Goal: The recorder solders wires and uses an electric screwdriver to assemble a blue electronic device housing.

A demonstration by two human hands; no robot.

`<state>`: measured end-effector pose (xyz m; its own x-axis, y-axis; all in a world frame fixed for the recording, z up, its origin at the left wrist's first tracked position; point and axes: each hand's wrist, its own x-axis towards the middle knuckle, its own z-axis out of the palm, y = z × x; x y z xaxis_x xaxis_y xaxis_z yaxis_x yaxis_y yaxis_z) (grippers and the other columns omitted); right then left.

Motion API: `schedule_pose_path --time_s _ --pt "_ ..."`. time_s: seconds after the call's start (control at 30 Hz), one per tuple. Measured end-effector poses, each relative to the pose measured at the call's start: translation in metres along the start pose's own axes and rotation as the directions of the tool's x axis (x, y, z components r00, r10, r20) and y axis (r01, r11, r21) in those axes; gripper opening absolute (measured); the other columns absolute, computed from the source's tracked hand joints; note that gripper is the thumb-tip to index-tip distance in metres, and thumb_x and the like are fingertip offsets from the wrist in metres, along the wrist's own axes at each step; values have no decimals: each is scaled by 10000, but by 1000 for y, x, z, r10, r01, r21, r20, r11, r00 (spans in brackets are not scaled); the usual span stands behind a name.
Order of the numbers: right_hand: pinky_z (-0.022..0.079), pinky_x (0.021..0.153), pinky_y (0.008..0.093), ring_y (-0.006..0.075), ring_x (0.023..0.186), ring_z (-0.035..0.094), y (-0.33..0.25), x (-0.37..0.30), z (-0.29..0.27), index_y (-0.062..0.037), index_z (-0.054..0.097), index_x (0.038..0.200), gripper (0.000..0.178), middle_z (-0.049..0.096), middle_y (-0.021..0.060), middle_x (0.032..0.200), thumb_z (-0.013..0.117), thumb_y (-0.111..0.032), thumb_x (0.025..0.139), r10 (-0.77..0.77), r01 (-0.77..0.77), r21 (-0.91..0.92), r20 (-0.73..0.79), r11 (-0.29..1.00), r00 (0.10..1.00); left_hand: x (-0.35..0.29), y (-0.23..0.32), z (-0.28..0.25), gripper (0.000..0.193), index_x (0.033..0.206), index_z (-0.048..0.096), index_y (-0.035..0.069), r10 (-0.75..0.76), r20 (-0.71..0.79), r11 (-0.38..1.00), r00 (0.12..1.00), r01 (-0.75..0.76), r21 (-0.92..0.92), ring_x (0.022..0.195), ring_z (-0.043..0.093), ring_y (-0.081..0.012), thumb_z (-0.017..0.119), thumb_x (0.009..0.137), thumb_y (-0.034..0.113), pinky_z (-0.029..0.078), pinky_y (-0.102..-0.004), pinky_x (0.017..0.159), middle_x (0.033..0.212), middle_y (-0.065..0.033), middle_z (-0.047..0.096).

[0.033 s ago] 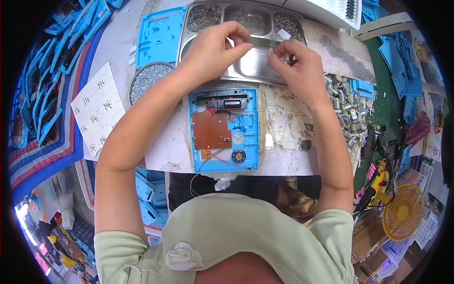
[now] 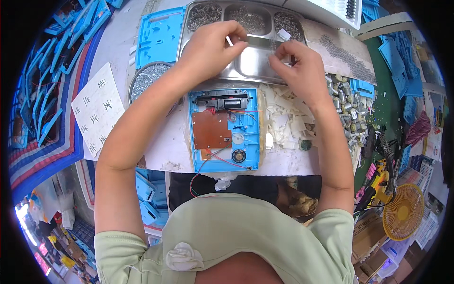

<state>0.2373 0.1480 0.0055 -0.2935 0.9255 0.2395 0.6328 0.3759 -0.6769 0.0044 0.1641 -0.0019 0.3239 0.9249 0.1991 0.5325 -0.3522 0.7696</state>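
Note:
Over the front part of a steel compartment tray [image 2: 227, 75], both of my hands are raised, a short way apart. My left hand [image 2: 210, 49] has its thumb and forefinger brought close in a pinch; anything between the tips is too small to make out. Curled fingers and a bent thumb form a pinch in my right hand [image 2: 302, 65] too, its contents hidden. Nearer me lies an open blue plastic housing [image 2: 253, 151] with a brown circuit board [image 2: 210, 130], a small round speaker [image 2: 239, 155], a black part [image 2: 222, 102] along its top and loose thin wires.
Small metal parts [image 2: 246, 20] fill the tray's far compartments. A round bowl of screws [image 2: 149, 80] stands left, beside a marked paper sheet [image 2: 97, 111]. Whitish plastic pieces [image 2: 286, 118] and small motors [image 2: 347, 106] are heaped right. A blue panel [image 2: 161, 35] lies behind.
My left hand has shifted slightly left and my right hand slightly right, widening the space between them. The housing and tray stay in place.

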Motion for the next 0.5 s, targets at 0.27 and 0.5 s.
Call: schedule_pose_path --time_s 0.27,0.5 --pt "517 782 450 342 853 645 -1 -8 -38 -40 697 821 165 664 124 841 710 -205 810 -118 183 -434 174 882 978 28 3 20 143 964 711 59 267 192 826 944 -327 459 895 678 -344 680 849 138 546 -464 779 934 -130 695" --pt "518 766 442 335 834 644 -2 -11 -53 -37 699 830 186 666 125 829 707 -222 823 -69 131 -271 228 953 971 37 29 26 259 1112 721 45 357 266 933 895 -352 -67 895 690 -290 660 869 114 559 -392 767 1078 -143 723"
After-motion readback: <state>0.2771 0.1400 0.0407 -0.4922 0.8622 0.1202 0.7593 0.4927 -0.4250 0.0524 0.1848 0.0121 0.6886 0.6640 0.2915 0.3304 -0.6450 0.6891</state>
